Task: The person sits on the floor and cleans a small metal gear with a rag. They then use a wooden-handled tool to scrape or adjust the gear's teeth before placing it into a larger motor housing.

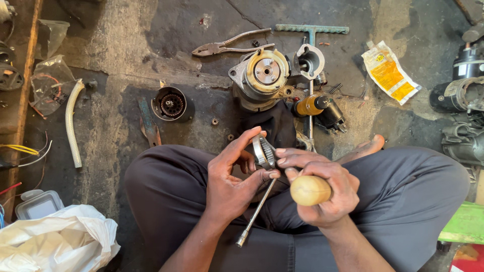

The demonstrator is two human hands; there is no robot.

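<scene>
I sit cross-legged on a dark floor. My left hand [233, 176] pinches a round toothed metal ring [263, 151] between thumb and fingers, and a thin steel socket rod [255, 214] slants down beneath that hand. My right hand [321, 184] grips a rounded wooden tool handle [310, 190], its fingers reaching toward the ring. Both hands hover over my lap, close together.
On the floor ahead lie a dismantled starter motor housing [262, 75], pliers [227, 48], a teal T-handle wrench [311, 30], a round geared cup [170, 104], a yellow packet [389, 73], a white hose [71, 123] and more motors [461, 93] at right. A white plastic bag [55, 244] sits lower left.
</scene>
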